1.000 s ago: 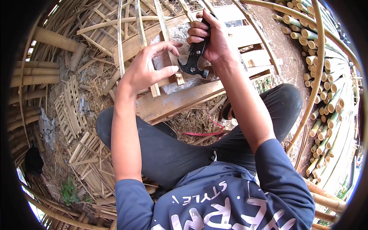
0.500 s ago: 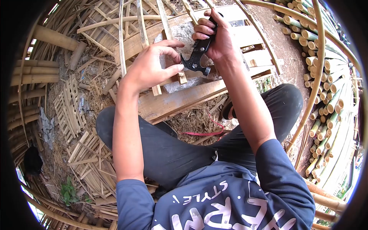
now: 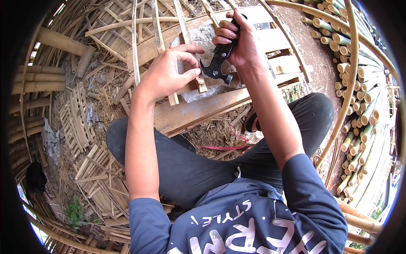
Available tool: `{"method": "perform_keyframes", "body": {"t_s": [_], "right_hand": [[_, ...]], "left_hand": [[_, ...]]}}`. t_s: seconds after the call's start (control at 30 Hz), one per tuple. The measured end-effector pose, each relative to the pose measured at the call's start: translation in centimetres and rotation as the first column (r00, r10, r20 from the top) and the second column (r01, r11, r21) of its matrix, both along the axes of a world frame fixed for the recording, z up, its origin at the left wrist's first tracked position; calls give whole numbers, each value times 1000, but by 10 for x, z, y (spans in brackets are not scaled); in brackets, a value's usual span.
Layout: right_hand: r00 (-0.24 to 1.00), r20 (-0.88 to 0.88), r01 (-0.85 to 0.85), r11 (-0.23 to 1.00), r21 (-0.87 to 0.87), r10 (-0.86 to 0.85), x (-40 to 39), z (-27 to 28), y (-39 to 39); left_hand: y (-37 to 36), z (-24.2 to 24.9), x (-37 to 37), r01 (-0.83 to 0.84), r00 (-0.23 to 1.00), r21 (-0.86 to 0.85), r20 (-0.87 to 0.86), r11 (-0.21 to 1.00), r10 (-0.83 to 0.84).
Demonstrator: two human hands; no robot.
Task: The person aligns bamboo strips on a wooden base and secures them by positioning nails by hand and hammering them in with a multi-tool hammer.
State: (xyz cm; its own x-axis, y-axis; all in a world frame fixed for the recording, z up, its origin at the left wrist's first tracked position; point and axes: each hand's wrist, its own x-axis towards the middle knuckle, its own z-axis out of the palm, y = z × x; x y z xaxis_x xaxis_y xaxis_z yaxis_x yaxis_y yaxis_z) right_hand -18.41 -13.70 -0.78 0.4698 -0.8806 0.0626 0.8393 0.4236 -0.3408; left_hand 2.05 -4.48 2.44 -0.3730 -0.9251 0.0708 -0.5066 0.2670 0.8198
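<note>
My right hand (image 3: 237, 40) is wrapped round the handle of a black hammer-like tool (image 3: 218, 63), whose head lies low over the end of a bamboo strip (image 3: 201, 86). Just left of the tool's claw, my left hand (image 3: 171, 70) has its thumb and index finger curled toward each other, the tips close together at the claw. Whatever they pinch is too small to make out. Under the tool is a grey stone block (image 3: 203, 38), set between wooden boards (image 3: 194, 111). Another bamboo strip (image 3: 172, 100) ends beside my left wrist.
Long bamboo strips arch away at the top. Cut bamboo poles (image 3: 359, 106) are stacked at the right. A woven bamboo piece (image 3: 77, 120) and loose slats (image 3: 99, 173) lie at the left. Red string (image 3: 224, 147) lies between my crossed legs.
My left thumb and fingers have shifted very slightly by the claw. The tool's head has tilted a little; my right hand keeps its hold.
</note>
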Motion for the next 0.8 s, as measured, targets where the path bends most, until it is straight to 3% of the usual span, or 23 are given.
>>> {"method": "perform_keyframes", "body": {"t_s": [0.4, 0.8], "right_hand": [[998, 40, -41, 998, -47, 43, -3, -6, -7], [1000, 0, 10, 1000, 19, -10, 0, 0, 1]], "left_hand": [[-2, -5, 0, -26, 998, -1, -55, 1000, 26], [-3, -11, -4, -95, 991, -9, -100, 995, 93]]}}
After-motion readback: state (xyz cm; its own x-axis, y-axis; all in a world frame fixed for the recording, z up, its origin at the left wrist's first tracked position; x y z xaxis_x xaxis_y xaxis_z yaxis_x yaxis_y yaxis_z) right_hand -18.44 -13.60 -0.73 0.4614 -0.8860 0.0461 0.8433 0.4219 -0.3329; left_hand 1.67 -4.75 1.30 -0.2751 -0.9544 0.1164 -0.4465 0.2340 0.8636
